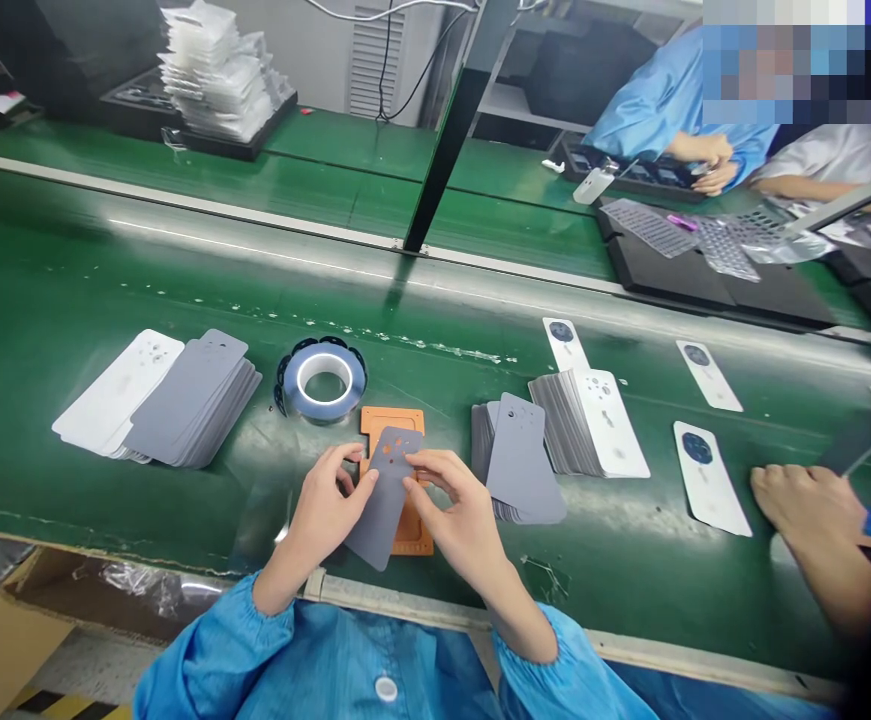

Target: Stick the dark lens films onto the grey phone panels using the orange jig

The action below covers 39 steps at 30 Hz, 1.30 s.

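Note:
In front of me a grey phone back panel [380, 510] with camera holes at its top end is tilted over an orange fixture [417, 530]. My left hand [324, 510] pinches the panel's left edge between thumb and fingers. On the opposite side, my right hand [459, 505] has thumb and fingertips closed on its upper right edge. The panel covers much of the fixture, and orange shows through its holes. Just beyond the fixture lies a roll of blue tape [325, 380] with a white core. A stack of grey panels [523, 450] sits right of my right hand.
On the left are grey panels [191, 400] beside white ones [120, 385]. White panels [619, 425] stand fanned on the right, near one with a dark round sticker [711, 478]. A co-worker's hand [806, 510] reaches in at right. A black post [446, 150] rises beyond.

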Motion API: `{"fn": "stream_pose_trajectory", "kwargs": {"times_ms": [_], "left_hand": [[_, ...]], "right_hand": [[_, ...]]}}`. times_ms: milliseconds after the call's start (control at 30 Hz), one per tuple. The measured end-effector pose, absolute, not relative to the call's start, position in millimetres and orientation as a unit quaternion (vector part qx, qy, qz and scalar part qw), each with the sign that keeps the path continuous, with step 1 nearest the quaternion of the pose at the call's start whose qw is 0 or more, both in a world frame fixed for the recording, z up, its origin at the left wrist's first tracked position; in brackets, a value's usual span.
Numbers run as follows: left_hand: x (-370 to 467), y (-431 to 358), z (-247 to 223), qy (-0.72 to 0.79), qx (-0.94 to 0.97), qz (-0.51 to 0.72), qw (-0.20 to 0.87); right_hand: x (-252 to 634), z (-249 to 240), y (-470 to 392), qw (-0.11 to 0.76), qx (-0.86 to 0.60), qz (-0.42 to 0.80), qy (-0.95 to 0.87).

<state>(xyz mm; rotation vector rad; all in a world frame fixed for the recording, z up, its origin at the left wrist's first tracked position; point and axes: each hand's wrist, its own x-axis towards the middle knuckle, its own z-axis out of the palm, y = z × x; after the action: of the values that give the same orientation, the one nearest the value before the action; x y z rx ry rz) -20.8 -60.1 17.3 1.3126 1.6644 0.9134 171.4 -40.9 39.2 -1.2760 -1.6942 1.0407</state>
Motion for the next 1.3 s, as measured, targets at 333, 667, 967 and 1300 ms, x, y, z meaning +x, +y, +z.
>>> {"fn": "stream_pose_trajectory", "kwargs": {"times_ms": [333,667,967,1300], "left_hand": [[-24,-71,39,0.528,0.45,0.461,0.553],[-23,-68,50,0.607,0.377,0.493,0.497],[-23,-54,52,0.557,0.289,0.559,0.543],[-29,-45,41,0.569,0.262,0.548,0.554]], "right_hand": [[153,60,-58,0.37,-0.351,0.514,-0.69],[155,55,-51,0.415,-0.459,0.392,-0.681],[154,61,-47,0.256,-0.46,0.53,-0.665],[164,84,-24,0.131,-0.451,0.591,-0.656]]}}
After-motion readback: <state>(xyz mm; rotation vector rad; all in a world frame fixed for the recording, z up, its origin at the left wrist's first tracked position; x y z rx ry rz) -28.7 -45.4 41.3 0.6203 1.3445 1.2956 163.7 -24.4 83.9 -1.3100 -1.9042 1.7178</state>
